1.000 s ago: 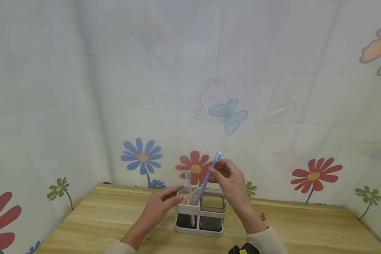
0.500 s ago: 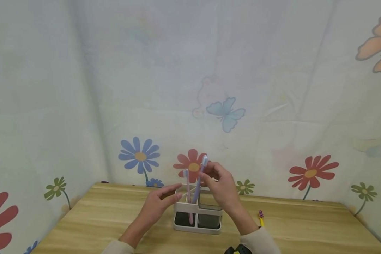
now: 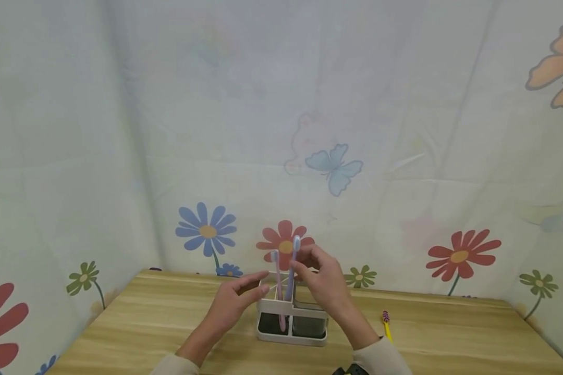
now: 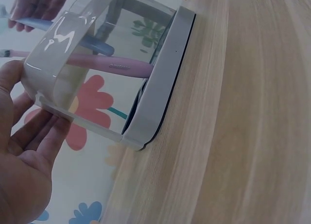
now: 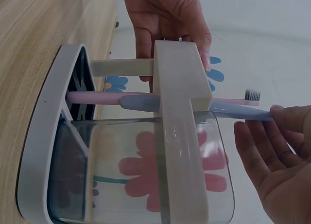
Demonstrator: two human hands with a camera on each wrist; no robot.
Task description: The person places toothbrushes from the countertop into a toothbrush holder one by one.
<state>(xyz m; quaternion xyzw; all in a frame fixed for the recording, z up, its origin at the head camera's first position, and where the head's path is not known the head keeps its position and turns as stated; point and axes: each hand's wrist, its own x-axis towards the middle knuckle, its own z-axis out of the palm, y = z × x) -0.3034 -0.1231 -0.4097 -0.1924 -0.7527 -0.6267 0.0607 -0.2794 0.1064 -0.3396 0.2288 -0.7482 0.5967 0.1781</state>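
Note:
A white toothbrush holder (image 3: 276,307) stands on the table, a clear cup (image 5: 224,161) in its right part. My left hand (image 3: 230,304) grips its upper left side, thumb in front and fingers behind. With thumb and fingertips, my right hand (image 3: 326,278) pinches a blue toothbrush (image 3: 292,273) below its bristle head. The blue handle (image 5: 138,103) passes down through an upper slot, its lower end hanging above the base. Beside it a pink toothbrush (image 4: 114,65) leans in the holder, its foot down at the dark base tray (image 3: 268,324); both bristle heads point up.
To the right on the wooden table (image 3: 450,333) lies a yellow toothbrush (image 3: 387,329) with purple bristles. A black object (image 3: 352,370), cut off by the frame, shows near the right sleeve. A flower-printed curtain (image 3: 244,130) hangs behind the table.
My right hand has moved left and brought the blue toothbrush from a slant to nearly upright, lowering it into the holder beside the pink one. My left hand stays on the holder.

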